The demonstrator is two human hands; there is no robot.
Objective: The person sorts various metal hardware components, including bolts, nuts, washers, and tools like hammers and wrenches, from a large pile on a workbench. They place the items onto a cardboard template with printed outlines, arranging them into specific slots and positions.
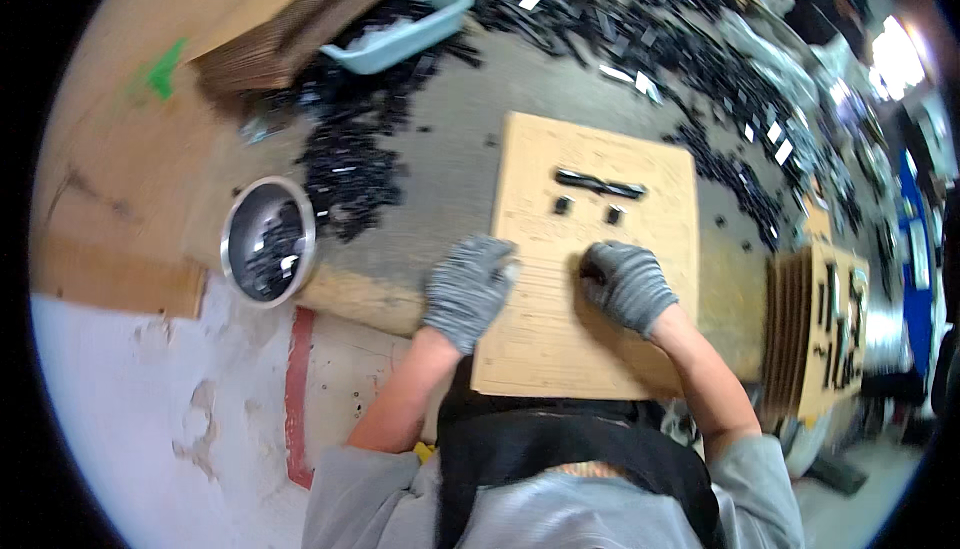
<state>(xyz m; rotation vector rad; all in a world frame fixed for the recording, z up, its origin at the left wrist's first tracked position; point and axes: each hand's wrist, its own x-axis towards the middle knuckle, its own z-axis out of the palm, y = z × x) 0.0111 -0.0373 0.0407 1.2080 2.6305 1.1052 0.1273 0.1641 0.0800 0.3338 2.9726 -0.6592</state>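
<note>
A brown cardboard sheet (540, 349) with printed lines lies in front of me. On its upper half rest a long black part (600, 184), narrower in the middle, and two small black pieces (562, 206) side by side below it. My left hand (466, 291), in a grey striped glove, is at the sheet's left edge, its fingers bent in toward the thumb. Over the sheet's middle, below the small pieces, my gloved right hand (630, 286) is closed with the fingers curled under. Whatever either hand may hold is hidden or too small to make out.
A metal bowl (232, 249) of small black pieces stands at the left table edge. Beyond are heaped black parts (350, 169), a light blue tray (440, 24) and stacked cardboard (290, 34). More parts (640, 24) spread far right; stacked cardboard sheets (788, 334) stand right. People work far right.
</note>
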